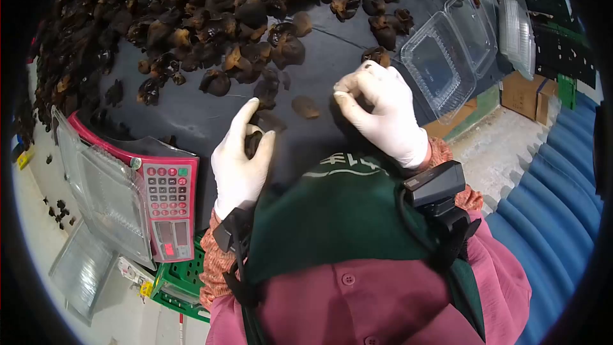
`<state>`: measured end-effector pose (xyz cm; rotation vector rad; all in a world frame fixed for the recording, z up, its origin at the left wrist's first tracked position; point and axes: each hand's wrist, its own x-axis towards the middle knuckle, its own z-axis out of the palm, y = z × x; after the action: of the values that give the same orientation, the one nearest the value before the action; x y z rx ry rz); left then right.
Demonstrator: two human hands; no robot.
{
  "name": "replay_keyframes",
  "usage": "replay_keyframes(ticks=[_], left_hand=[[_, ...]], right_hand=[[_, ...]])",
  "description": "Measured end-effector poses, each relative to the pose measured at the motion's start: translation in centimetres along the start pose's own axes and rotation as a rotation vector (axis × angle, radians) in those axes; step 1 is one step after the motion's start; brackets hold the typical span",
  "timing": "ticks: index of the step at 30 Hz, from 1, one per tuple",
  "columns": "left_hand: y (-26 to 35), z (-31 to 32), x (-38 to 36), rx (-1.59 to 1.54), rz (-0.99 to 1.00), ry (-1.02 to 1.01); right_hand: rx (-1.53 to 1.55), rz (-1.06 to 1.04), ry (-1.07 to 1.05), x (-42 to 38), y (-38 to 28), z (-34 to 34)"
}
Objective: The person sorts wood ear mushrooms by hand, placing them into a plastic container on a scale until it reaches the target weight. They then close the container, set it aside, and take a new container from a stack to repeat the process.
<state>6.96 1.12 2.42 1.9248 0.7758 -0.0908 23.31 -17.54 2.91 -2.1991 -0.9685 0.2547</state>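
Observation:
Both my hands wear white gloves. My left hand (242, 160) is curled at the table's near edge, with a dark wood ear mushroom (253, 144) between its thumb and fingers. My right hand (383, 112) is closed in a pinch above the table, and whatever its fingertips hold is too small to name. A single brown mushroom piece (306, 107) lies flat between the hands. Just beyond them spreads a large heap of dark wood ear mushrooms (211, 13). To the right of my right hand stands an open clear plastic clamshell box (437, 64).
A red scale (169, 201) with a keypad is at the left, a clear plastic box (108, 195) on it. Below sits a green crate (182, 278). More clear plastic (516, 38), a cardboard box (527, 99) and blue corrugated sheeting (543, 198) are at the right.

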Motion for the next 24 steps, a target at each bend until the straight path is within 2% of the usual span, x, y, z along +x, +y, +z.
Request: replay_keyframes(ticks=[1, 3, 5, 9, 11, 13, 18, 21, 23, 24], left_hand=[[0.0, 0.3, 0.3, 0.136, 0.062, -0.005], [-0.7, 1.0, 0.6, 0.152, 0.119, 0.039], [-1.3, 0.9, 0.9, 0.184, 0.161, 0.043], [-1.1, -0.5, 0.3, -0.297, -0.142, -0.091], [-1.1, -1.4, 0.1, -0.359, -0.197, -0.061], [-0.2, -2.6, 0.0, -0.51, -0.352, -0.053], [-0.2, -3.2, 0.2, -0.59, -0.289, -0.047], [-0.4, -3.3, 0.0, -0.404, -0.168, -0.009], [-1.0, -3.2, 0.6, -0.144, 0.12, -0.083], [-0.5, -2.9, 0.5, -0.044, 0.176, -0.1]], right_hand=[[-0.012, 0.031, 0.023, -0.6, 0.2, -0.4], [-0.118, -0.076, -0.014, -1.3, 0.6, -0.1], [-0.043, -0.119, -0.083, -0.9, -0.2, 0.9], [-0.229, -0.278, -0.083, -0.1, 0.0, 3.9], [-0.101, -0.226, -0.061, -0.4, 0.0, 3.8], [-0.01, -0.206, -0.051, -0.7, 0.4, 3.5], [0.054, -0.215, -0.032, -0.6, -0.2, 3.1], [-0.105, -0.272, -0.137, -0.7, -0.7, 3.0], [-0.189, -0.315, -0.222, -1.4, -0.3, 3.3], [-0.231, -0.338, -0.266, -1.7, -0.1, 3.5]])
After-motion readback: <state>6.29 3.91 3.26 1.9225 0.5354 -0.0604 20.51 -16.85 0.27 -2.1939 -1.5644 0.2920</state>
